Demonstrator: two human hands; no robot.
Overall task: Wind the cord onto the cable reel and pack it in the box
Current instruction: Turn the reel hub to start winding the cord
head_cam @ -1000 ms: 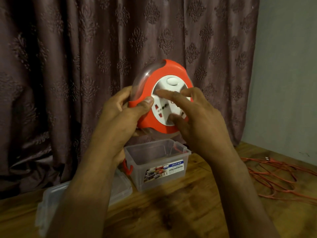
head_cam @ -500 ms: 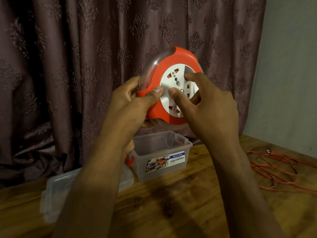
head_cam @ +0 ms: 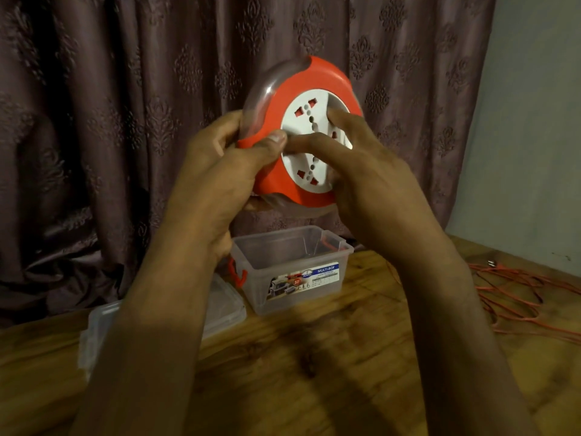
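Hands meet at chest height around the cable reel (head_cam: 301, 133), which is held upright in the air in front of the curtain (head_cam: 125, 121). The left hand (head_cam: 217, 174) grips the reel's left edge, thumb laid across the orange front rim and fingers curled behind the clear cover. The right hand (head_cam: 361, 171) has its fingers curled onto the white socket disc in the middle of the reel, the forefinger lying across the disc toward the left thumb, another fingertip pressed near the disc's upper right. Directly below the reel, the clear plastic box (head_cam: 314, 272) stands open on the wooden table (head_cam: 298, 357), a printed label on its front and an orange latch at its left end. Its lid (head_cam: 226, 303) lies flat just left of it, partly hidden by the left forearm. Well to the right, the orange cord (head_cam: 518, 291) sprawls in loose loops over the table, unwound.
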